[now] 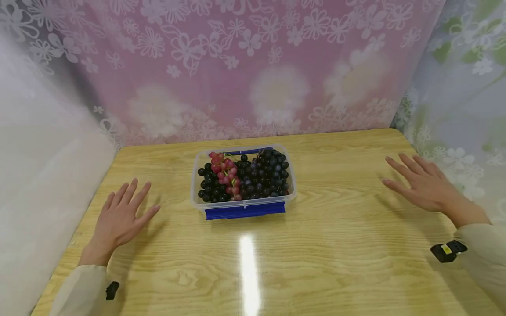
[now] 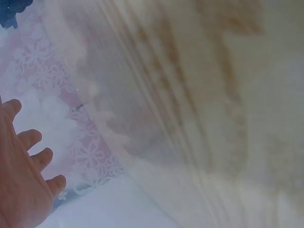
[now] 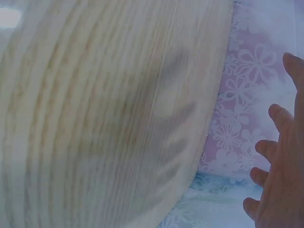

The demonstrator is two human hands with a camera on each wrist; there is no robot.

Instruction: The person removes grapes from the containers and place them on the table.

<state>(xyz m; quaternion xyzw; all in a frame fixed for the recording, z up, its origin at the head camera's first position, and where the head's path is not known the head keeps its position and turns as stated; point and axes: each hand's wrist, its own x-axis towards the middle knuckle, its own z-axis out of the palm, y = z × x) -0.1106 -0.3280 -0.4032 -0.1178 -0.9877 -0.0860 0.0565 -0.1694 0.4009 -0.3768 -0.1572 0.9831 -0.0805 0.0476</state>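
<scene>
A clear plastic box (image 1: 193,186) with blue clip flaps stands at the middle of the table, toward the back. Dark grapes (image 1: 269,175) fill it, and a small bunch of red grapes (image 1: 227,174) lies over them on the left. To the left of the box, my left hand (image 1: 122,215) is held over the table with its fingers spread, holding nothing. Well to the right, my right hand (image 1: 424,184) hovers palm down with straight, parted fingers, also without anything in it; its shadow (image 3: 171,147) falls on the wood in the right wrist view.
The box stands on a light wood-grain table (image 1: 336,245) with a bright reflection in front. A pink flowered curtain (image 1: 237,79) hangs behind the table. White cloth (image 1: 47,153) borders the left side, a pale flowered curtain (image 1: 470,123) the right.
</scene>
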